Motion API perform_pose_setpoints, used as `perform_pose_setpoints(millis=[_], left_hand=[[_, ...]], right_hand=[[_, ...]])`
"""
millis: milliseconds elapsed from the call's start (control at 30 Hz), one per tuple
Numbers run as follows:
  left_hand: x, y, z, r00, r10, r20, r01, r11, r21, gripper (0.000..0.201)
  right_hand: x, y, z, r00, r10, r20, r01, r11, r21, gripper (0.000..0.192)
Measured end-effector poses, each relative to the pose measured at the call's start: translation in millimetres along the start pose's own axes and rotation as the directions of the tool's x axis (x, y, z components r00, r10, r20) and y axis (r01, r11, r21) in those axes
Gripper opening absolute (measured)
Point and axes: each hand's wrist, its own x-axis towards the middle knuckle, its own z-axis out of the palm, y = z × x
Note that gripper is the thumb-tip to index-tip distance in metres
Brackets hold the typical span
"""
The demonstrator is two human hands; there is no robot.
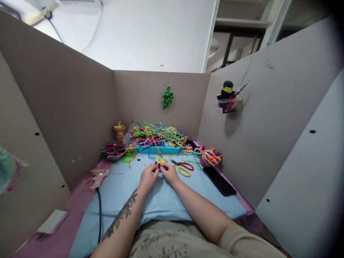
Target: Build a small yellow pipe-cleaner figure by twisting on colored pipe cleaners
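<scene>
Hands meet fingertip to fingertip: left hand [148,176] and right hand [168,172] both pinch a small purple piece [159,166], equally near. Just beyond lies a yellow coil [160,161]; scissors [184,167] sit to the right on the table [120,186].

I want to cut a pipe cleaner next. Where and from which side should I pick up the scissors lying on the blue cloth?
Take the scissors by the red and yellow handle loops, which lie nearest the right hand, probably coming from the right. The blades point left, toward the small piece held in both hands, so the loops look like the safer, open end.
</scene>
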Motion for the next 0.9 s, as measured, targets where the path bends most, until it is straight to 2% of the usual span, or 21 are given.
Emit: perform_pose_setpoints(millis=[567, 767, 900], left_hand=[[1.7, 0.6, 1.5, 1.0, -0.003, 0.024, 0.003, 1.0, 0.009, 0.019], [2.2, -2.7, 1.2, 0.997, -0.073, 0.025, 0.071, 0.995, 0.067, 0.019], [2.5, -6.3, 2.2, 0.994, -0.112, 0.013, 0.11, 0.988, 0.106, 0.019]], right_hand=[[2.5, 1.8, -2.4, 1.0, 0.025, 0.004, -0.024, 0.999, -0.023, 0.011], [1.3, 1.2, -3.2, 1.0, 0.027, 0.003, -0.027, 1.0, -0.004, 0.013], [0.2, 1.5, -4.4, 1.0, 0.006, 0.018, -0.005, 0.998, -0.056, 0.013]])
